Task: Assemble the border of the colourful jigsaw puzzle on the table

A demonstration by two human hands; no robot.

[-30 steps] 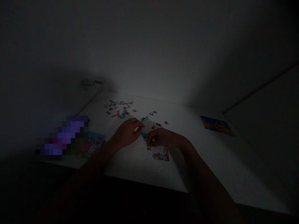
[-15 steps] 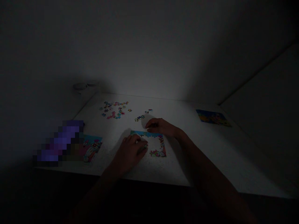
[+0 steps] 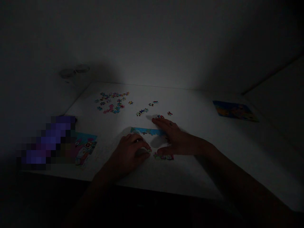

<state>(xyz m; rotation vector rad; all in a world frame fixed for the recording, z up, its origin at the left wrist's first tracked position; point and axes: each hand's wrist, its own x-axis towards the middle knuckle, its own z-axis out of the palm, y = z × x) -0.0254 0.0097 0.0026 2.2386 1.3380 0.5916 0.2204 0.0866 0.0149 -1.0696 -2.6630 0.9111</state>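
Tally: one left hand (image 3: 125, 156), one right hand (image 3: 177, 139), one part-built jigsaw border (image 3: 147, 131). Loose jigsaw pieces (image 3: 110, 103): one main scatter plus a few strays, too many and too small to count exactly. Picture cards: two — left card (image 3: 85, 148), right card (image 3: 235, 110). Round-rimmed cups (image 3: 73, 71): two. Blurred purple object (image 3: 47, 142): one.

The purple object (image 3: 47, 142) at the tabletop's left edge is blurred and cannot be identified. The left hand (image 3: 125, 156) and right hand (image 3: 178, 139) cover parts of the puzzle frame (image 3: 147, 131). Anything under the left fingertips (image 3: 144, 145) is hidden. The left forearm (image 3: 104, 177) and right forearm (image 3: 237, 171) run out of view. The loose puzzle pieces (image 3: 109, 103) are too small to identify individually.
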